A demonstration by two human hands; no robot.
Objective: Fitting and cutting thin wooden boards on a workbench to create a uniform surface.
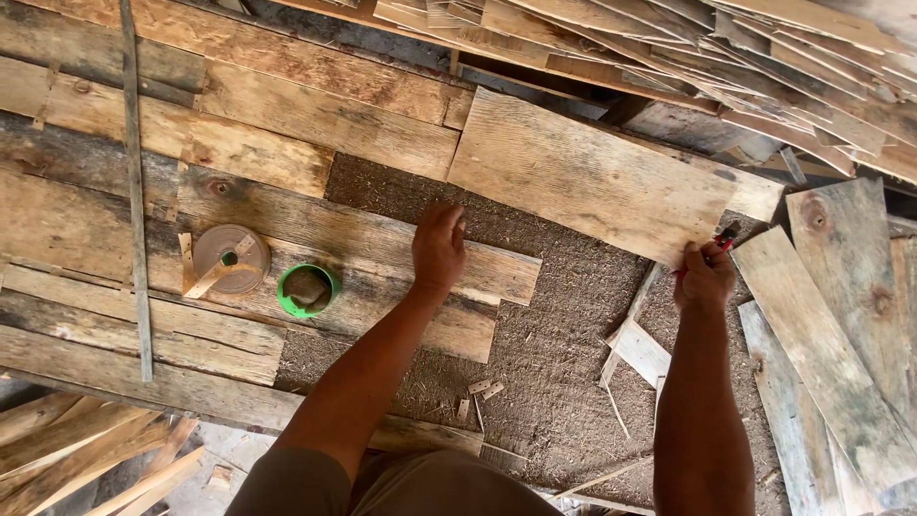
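Pressing down flat, the left hand point(438, 250) rests on a weathered plank point(382, 244) that lies on the rough fibre-strewn work surface point(564, 354), its fingers spread and open, closed around nothing. The right hand point(705, 277) is closed around a red-handled tool point(723, 239), whose tip meets the lower right edge of a pale wide board point(592, 182). That board lies slanted across the surface, just beyond the left hand and touching the tool. Left of the left hand, a green-rimmed round cup point(308, 290) sits on the planks, and beside it lies a tan roll of tape point(230, 258). A thin grey strip point(136, 191) runs upright across the left planks. Thin wood slats point(726, 57) are heaped along the top right, and small offcuts point(638, 350) lie near the right forearm.
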